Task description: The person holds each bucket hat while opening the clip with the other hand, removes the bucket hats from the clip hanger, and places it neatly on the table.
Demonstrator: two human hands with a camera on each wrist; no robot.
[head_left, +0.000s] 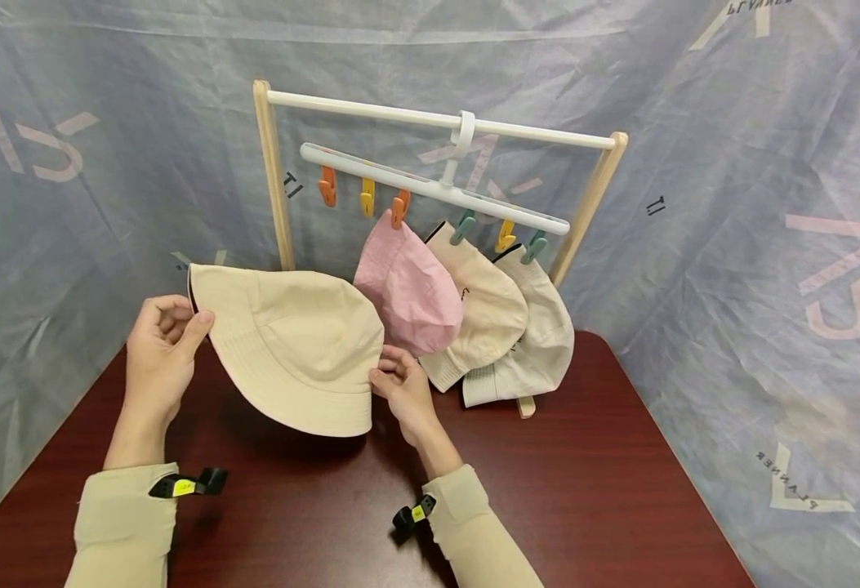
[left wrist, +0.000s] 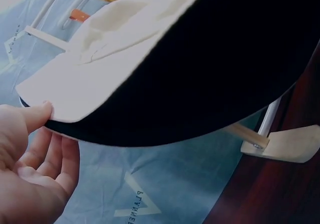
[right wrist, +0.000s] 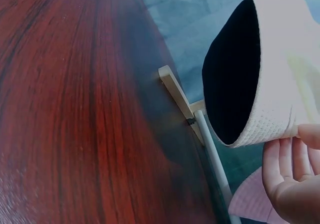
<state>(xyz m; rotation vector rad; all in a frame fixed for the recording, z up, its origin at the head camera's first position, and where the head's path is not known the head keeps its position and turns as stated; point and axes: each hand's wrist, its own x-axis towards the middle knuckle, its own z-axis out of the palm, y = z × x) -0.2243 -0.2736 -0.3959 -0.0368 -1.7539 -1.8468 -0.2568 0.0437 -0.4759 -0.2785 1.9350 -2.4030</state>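
Note:
A cream bucket hat (head_left: pixel 312 335) is held up above the table between both hands, its dark lining showing in both wrist views. The left hand (head_left: pixel 161 347) pinches the brim's edge at the left, thumb on the pale outer side. At the right, the right hand (head_left: pixel 406 396) grips the hat near where crown and brim meet, thumb on top and fingers beneath. Just behind that hand, a pink bucket hat (head_left: pixel 415 286) hangs from an orange clip (head_left: pixel 399 209). Left of it, another orange clip (head_left: pixel 327 186) and a yellow clip (head_left: pixel 367 197) hold nothing.
A white clip hanger (head_left: pixel 437 189) hooks over the rail of a wooden-sided rack (head_left: pixel 591 208). Farther right hang a beige hat (head_left: pixel 481 306) and an off-white hat (head_left: pixel 540 327). The dark red table (head_left: pixel 606 490) has grey printed cloth (head_left: pixel 753 245) around it.

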